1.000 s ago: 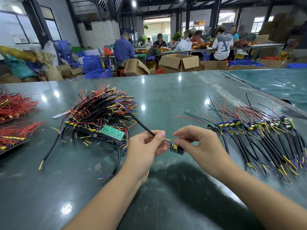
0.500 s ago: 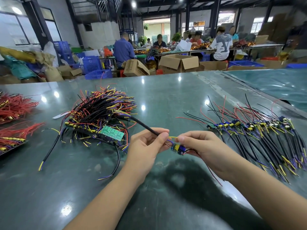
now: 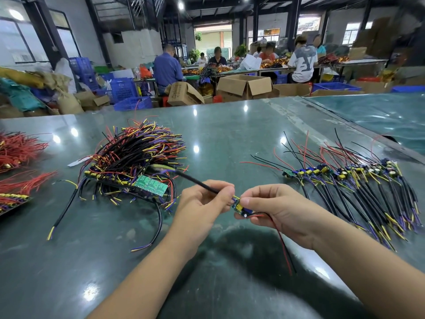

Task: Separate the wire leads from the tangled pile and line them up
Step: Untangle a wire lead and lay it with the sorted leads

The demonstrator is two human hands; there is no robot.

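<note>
Roughly half done: a row of leads [image 3: 358, 180] lies aligned; the tangled pile [image 3: 135, 157] remains. Left hand [image 3: 202, 203] and right hand [image 3: 273, 208] both pinch one lead [image 3: 239, 207].

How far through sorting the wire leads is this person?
Done: a row of black-sheathed leads with small boards lies lined up on the right. In hand: the left hand and right hand pinch one lead. Left: a large tangled pile of black, red and yellow wires.

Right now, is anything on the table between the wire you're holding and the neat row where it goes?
Nothing visible. The held lead, pinched by the left hand and right hand, has only bare table between it and the lined-up row.
</note>
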